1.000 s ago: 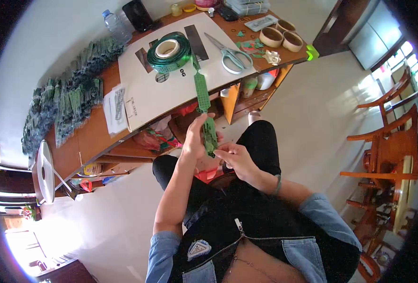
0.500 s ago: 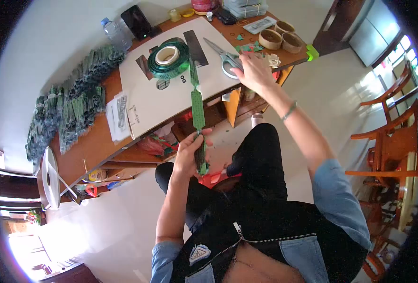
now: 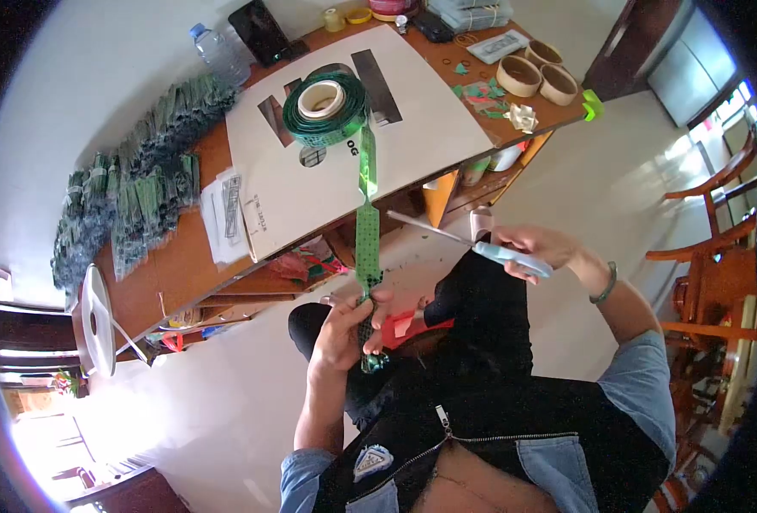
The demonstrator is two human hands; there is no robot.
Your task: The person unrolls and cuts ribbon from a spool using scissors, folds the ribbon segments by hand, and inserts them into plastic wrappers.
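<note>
A green patterned ribbon runs from a roll on the white board down over the table edge. My left hand pinches it above the lap, and a bunched, shiny green end hangs below the fingers. To the right, my right hand grips scissors by their light blue handles. The blades point left towards the ribbon without touching it; they look closed.
Bundles of green strips line the table's left side. Tape rings, a white bow and scraps sit at the right. Behind stand a bottle and a phone. Wooden chairs are far right.
My right hand left the ribbon end, reached to the table and took the scissors, now held over the lap. My left hand moved lower in view with the ribbon.
</note>
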